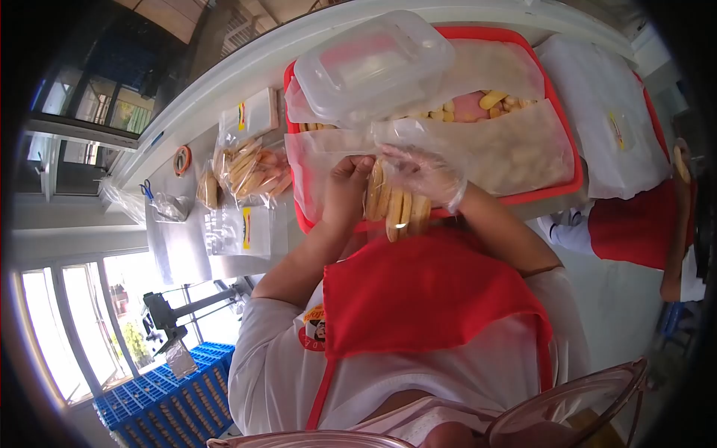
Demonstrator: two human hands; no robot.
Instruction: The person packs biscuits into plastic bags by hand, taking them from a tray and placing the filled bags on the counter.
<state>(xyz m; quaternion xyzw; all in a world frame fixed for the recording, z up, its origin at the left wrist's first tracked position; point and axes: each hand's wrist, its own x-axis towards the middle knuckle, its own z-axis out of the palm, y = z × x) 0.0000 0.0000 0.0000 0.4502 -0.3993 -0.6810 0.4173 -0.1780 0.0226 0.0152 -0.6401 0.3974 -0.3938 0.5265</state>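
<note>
A clear plastic bag with several ladyfinger biscuits [399, 210] hangs between my hands, in front of the red apron. My left hand [348, 183], bare, pinches the bag's top edge at its left side. On the other side my right hand [429, 173], in a thin clear plastic glove, has its fingers closed at the bag's upper edge. Behind both hands lies a red tray [580, 168] of ladyfingers, partly covered by translucent sheets [515, 149]. A translucent plastic container [373, 63] rests upside down over the tray's far left part.
Left of the tray are filled biscuit bags [252, 170], flat bags with yellow labels [243, 230], a tape roll [181, 160] and blue scissors [146, 190]. Another covered tray [605, 112] stands at right, near a person in a red apron [631, 231]. Blue crates [168, 399] stand lower left.
</note>
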